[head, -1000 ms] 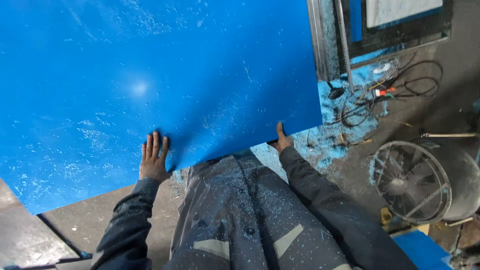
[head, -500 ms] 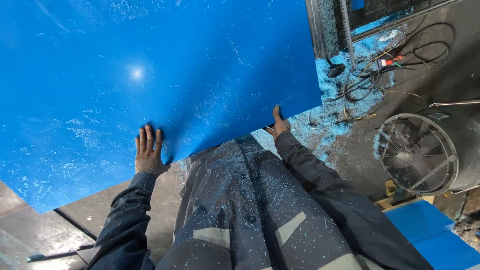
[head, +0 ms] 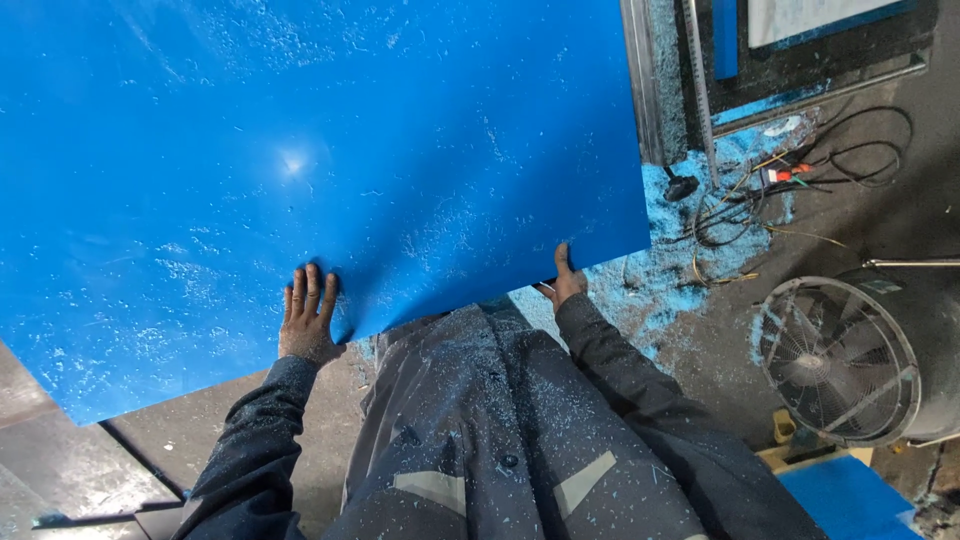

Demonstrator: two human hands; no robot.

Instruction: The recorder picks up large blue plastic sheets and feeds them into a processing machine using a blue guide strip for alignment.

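Observation:
A large blue plastic sheet (head: 300, 160), dusted with pale shavings, fills most of the view and lies on a dark metal table (head: 130, 460). My left hand (head: 306, 318) rests flat on the sheet's near edge, fingers spread. Further right, my right hand (head: 563, 280) grips the near edge close to the sheet's corner, thumb on top and fingers hidden underneath. My dark work jacket, speckled with shavings, fills the bottom centre.
A round floor fan (head: 850, 355) stands at the right. Tangled cables (head: 800, 180) and blue shavings (head: 660, 270) lie on the floor beyond the sheet's right edge. A metal machine frame (head: 660, 80) runs along the top right. A blue panel (head: 850, 500) shows at the bottom right.
The view has shifted a little; the sheet's near corner sits slightly further right. Both hands keep their places on the sheet's edge.

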